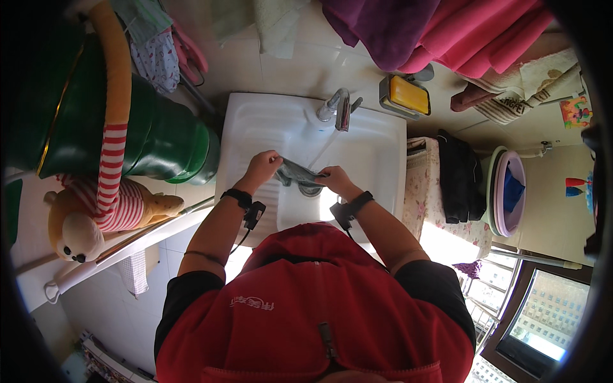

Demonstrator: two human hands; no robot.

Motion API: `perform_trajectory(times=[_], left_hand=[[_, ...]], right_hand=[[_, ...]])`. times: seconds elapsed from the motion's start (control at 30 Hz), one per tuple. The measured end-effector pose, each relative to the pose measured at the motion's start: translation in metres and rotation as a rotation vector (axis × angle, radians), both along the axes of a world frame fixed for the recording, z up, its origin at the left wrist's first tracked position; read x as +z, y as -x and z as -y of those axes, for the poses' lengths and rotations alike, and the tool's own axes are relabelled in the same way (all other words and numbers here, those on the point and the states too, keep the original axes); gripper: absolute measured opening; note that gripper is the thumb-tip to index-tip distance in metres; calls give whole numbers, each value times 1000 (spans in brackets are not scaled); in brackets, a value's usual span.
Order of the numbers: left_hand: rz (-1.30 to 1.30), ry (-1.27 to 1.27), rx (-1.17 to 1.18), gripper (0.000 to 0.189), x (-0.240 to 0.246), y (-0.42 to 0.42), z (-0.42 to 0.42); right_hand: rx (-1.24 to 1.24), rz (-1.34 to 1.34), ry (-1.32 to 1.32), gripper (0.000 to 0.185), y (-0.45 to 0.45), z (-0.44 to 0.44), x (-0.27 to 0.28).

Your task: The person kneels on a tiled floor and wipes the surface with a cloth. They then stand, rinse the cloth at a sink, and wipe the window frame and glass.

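A wet dark grey cloth (299,171) is stretched between my two hands over the white ceramic sink (378,177). My left hand (265,167) pinches its left end, while my right hand (336,181) grips the right end. Water runs in a thin stream from the chrome faucet (341,112) onto or close behind the cloth. Just below the cloth, the round drain (310,190) shows in part. Ridges like a washboard line the left side of the basin. Each wrist wears a black strap with a small device and cable.
A yellow soap bar (408,95) sits in a wall-mounted dish right of the faucet. Pink and purple towels (383,33) hang above. At left are a green cylindrical object (163,129) and a plush monkey (119,206). Dark clothing (457,177) and stacked plastic basins (503,191) are at right.
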State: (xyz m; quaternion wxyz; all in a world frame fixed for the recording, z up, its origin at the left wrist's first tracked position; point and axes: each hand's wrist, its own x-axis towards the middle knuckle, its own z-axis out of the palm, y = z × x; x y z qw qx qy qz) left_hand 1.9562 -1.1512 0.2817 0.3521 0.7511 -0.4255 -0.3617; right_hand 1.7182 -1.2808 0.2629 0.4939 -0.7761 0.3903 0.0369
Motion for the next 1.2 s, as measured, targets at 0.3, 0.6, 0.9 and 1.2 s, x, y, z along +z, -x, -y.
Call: perform_trajectory(times=[0.3,0.6,0.9,1.2], left_hand=[[-253,-86,8,19,-4,9,3],[-235,-42,-313,16,2,52,15],[-310,-166,-238,47,-35,28,-16],[-249,-169,-260,78,-55,30,-12]], right_hand=[[-536,169,-938,23,-10,-17,2],[-624,232,-1006,30,-32,-22,5],[119,313,22,34,8,-9,-66],[-646,351,-1005,29,-17,-22,40]])
